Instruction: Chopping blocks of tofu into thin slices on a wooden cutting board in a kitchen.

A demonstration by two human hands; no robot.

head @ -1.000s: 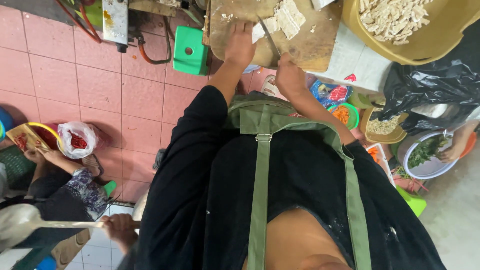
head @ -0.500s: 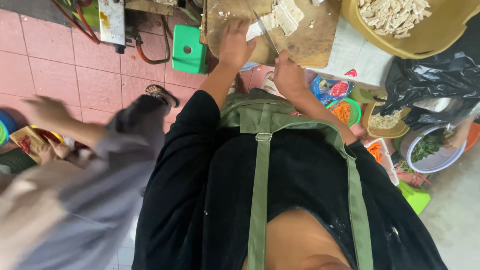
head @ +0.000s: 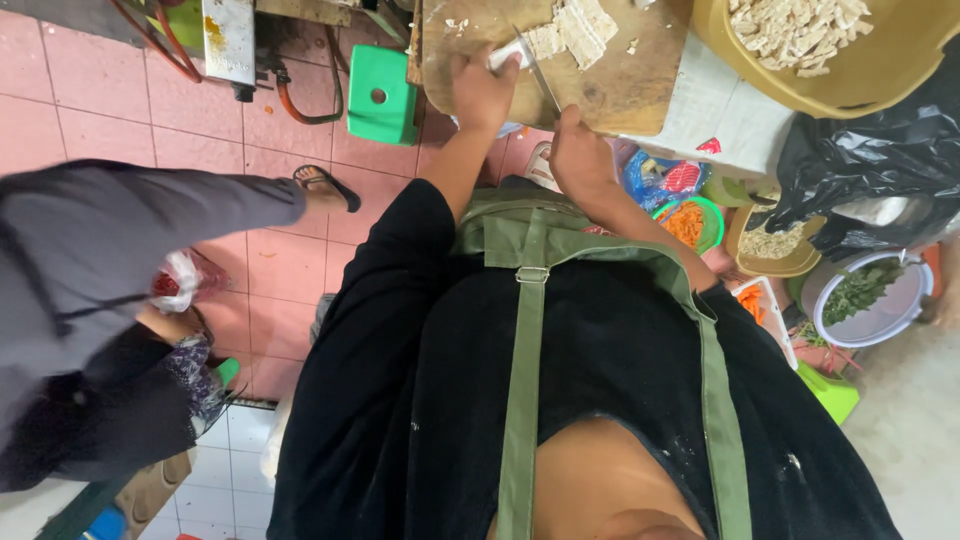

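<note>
I see the left hand [head: 482,90] pressed down on the pale block [head: 570,30] at the near edge of the board [head: 620,85], fingers curled over its end. The right hand [head: 578,155] is closed on the knife [head: 535,70] — blade slanting up toward the block, just beside the left fingers.

black plastic bag: the crumpled black plastic bag [head: 880,170] lies right of the wooden board, under the yellow basin.
blue printed packet: the blue and red printed plastic packet [head: 662,180] sits below the board, beside a green bowl.
clear bag: the small clear plastic bag with red contents [head: 180,282] lies on the pink tiles at left.
</note>
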